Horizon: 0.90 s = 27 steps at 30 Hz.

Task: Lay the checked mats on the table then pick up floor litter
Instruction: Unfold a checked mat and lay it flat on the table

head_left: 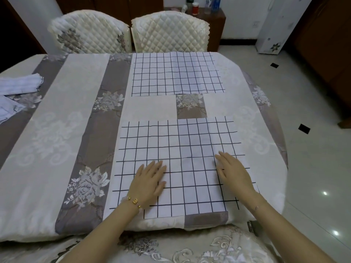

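Presently, at the far left of the worktop (57, 130), a folded pale striped cloth (20, 83) lies by the edge, well apart from the work. It shows no check pattern and plays no part in this step.

Left grip (150, 179): open, with the fingers straight and the palm flat on the near checked mat (190, 141), left of centre toward its near edge. It holds nothing.

Near checked mat: it lies flat on the worktop directly ahead of the person. Faint fold creases cross it, 1 along and 1 across.

Far checked mat (176, 73): it is laid flat beyond the near mat, close to the 2 quilted chairs (169, 31), with a band of tablecloth between the mats. In all, 2 mats are down.

Right grip (232, 169): likewise open, with the fingers straight, pressing flat on the near mat by its right edge. It grips nothing.

Judgement: the step in hand is smoothing the near mat.
- Both palms should be kept flat and swept outward from the centre crease toward the left and right edges.
- Pressure should be light and even, so that the tablecloth beneath does not bunch or drag.
- The grid lines should then be checked to run parallel with those of the far mat, and a corner nudged if they do not.

Floor (313, 168), at right: 2 small dark squares (304, 128) are visible. Whether they are litter or tile insets cannot be told. The litter stage appears not yet begun.
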Each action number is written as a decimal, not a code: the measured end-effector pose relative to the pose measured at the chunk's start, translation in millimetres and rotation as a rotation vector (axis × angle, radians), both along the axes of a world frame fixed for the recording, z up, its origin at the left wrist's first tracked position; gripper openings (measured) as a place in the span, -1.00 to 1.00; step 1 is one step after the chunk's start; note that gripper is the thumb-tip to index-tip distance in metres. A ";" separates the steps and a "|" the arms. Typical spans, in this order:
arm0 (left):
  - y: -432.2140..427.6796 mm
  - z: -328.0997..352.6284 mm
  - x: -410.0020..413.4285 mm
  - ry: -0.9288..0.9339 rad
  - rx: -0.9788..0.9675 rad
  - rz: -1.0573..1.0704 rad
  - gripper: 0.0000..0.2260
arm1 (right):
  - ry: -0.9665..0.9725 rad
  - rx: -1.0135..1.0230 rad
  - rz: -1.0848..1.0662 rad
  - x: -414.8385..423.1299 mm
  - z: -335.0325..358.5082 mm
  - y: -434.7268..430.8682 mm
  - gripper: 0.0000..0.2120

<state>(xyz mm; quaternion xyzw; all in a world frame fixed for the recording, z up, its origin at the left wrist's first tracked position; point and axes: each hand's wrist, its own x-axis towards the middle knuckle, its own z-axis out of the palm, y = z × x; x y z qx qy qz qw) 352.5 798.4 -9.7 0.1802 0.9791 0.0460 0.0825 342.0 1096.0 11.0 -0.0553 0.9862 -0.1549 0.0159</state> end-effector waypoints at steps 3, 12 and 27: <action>-12.8 2.3 -15.5 -0.061 0.040 0.113 -0.31 | -0.046 0.048 0.033 30.6 -11.2 5.9 -0.62; -39.1 6.5 -34.7 -0.247 -0.016 0.162 0.12 | -0.220 0.041 0.007 44.3 -11.7 7.3 -0.54; -32.1 24.2 -26.5 -0.145 0.114 0.161 -0.33 | -0.244 -0.455 -0.343 58.7 31.1 -3.9 -0.70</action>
